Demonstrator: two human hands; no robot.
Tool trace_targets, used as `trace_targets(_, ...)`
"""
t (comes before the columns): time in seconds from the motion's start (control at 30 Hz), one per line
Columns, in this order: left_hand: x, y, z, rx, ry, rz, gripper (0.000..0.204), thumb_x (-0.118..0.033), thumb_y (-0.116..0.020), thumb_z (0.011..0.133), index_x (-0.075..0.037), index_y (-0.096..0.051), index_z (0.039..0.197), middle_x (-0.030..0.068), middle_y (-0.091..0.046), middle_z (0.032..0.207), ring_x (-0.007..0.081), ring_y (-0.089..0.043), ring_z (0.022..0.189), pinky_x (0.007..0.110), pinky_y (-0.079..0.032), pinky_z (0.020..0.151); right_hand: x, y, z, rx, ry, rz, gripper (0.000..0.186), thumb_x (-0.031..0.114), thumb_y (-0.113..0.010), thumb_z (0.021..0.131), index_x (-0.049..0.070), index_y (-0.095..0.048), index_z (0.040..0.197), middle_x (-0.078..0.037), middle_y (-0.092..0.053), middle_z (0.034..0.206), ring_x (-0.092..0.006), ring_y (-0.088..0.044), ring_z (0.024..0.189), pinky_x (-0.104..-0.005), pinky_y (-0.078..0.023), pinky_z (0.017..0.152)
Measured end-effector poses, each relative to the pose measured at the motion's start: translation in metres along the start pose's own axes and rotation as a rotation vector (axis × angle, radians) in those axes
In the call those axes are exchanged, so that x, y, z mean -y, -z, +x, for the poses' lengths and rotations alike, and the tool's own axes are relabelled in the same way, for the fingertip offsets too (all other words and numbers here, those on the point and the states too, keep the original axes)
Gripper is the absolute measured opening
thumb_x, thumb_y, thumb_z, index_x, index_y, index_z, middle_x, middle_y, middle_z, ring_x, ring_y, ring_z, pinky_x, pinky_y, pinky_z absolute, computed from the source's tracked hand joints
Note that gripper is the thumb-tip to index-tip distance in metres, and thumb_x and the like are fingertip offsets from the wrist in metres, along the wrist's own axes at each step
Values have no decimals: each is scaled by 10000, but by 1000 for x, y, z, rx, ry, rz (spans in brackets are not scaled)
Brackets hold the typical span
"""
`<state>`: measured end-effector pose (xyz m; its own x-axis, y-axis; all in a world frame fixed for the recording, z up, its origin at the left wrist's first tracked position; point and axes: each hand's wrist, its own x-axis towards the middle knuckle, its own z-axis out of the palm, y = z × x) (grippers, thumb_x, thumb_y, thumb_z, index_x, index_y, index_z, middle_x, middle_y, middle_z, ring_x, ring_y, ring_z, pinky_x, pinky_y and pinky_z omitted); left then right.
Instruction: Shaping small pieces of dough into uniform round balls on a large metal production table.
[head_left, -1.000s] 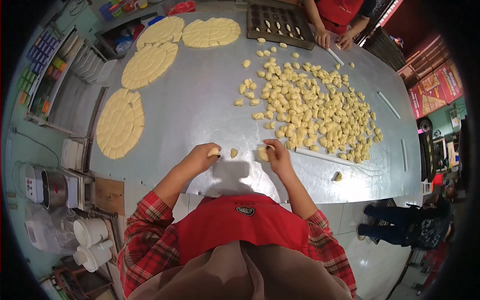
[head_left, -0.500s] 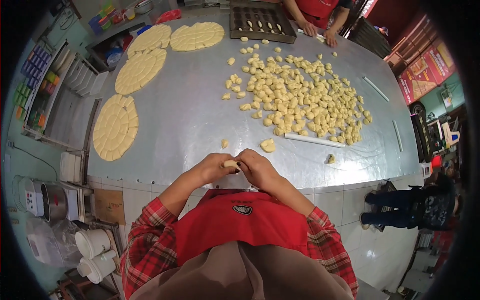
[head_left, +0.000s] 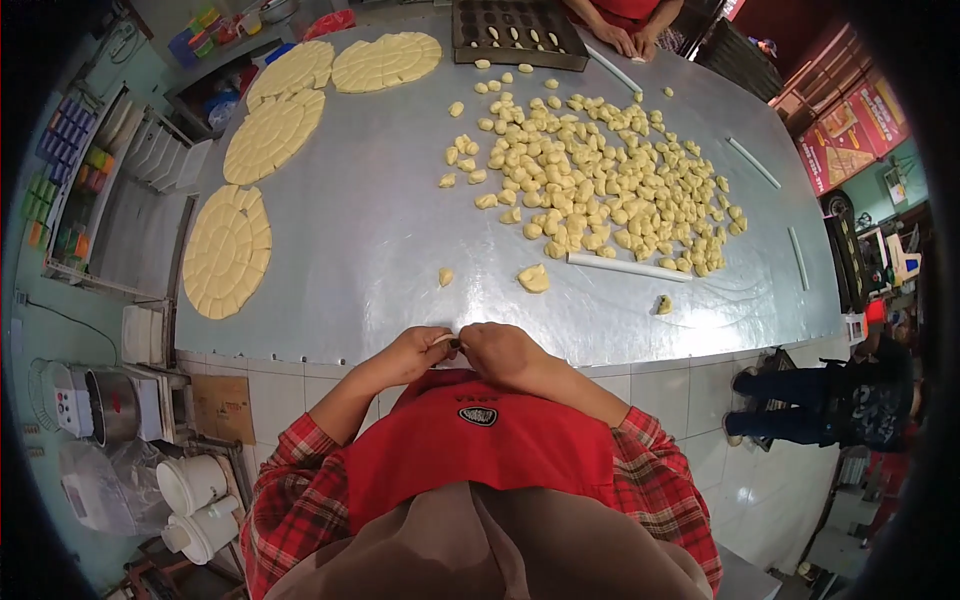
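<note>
At the near edge of the metal table, a small piece of pale dough (head_left: 446, 340) sits between my two hands. My left hand (head_left: 408, 354) pinches it between thumb and fingers. Against its right end, my right hand (head_left: 498, 352) is closed with the fingers curled under and mostly hidden. A dark spot shows where the fingertips meet; whether it is filling or a fingernail I cannot tell. Just beyond lie a small dough lump (head_left: 446, 276) and a larger dough piece (head_left: 533, 279). A small dough piece with a dark patch (head_left: 664, 305) rests to the right.
A spread of dough lumps (head_left: 610, 180) covers the table's centre right, with a white rod (head_left: 628, 267) along its near side. Scored dough rounds (head_left: 228, 252) lie at left. At the back are a dark moulded tray (head_left: 515, 38) and a co-worker's hands (head_left: 632, 42).
My hands have drawn slightly toward my body, and my right hand has turned so its back shows more. The co-worker's hands have come off a white rod and moved together.
</note>
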<state>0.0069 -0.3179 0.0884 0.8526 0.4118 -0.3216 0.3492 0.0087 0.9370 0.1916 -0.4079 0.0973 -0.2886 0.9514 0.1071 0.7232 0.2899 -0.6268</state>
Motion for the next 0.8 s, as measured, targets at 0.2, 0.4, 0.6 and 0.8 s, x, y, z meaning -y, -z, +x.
trace_targets(0.2,32,49,-3,-679,-68,371,163,-83,-501,873,-5,-590,986,132,-620,851,257,-594,778,362,-473,726,-18,19,-22,-31,-89,199,107,38,-549,773,9,-592,867,-168,-608,852,-365,-589,815,-438,-494,728)
trace_targets(0.4,76,25,23,-844,157,1243,482,-123,-513,865,42,-425,1310,181,-433,1374,351,-380,1291,473,-272,1081,-62,-45,-26,83,-15,-255,596,110,-615,735,-44,-437,1282,-221,-323,1428,-385,-309,1333,-520,-267,1082)
trace_targets(0.6,73,108,95,-867,-191,997,456,-213,-595,844,-58,-526,1268,146,-394,1409,351,-325,1318,507,-230,1086,-96,-43,49,-176,32,-381,493,184,-561,825,-16,-464,1265,-201,-398,1373,-371,-339,1305,-484,-294,1070)
trace_targets(0.8,92,61,-9,-786,24,903,403,-128,-643,792,-85,-598,1190,160,-552,1132,303,-518,1089,433,-390,932,-80,-41,-66,-91,-89,-327,437,75,-566,804,4,-512,1232,-142,-524,1228,-328,-489,1118,-454,-392,947)
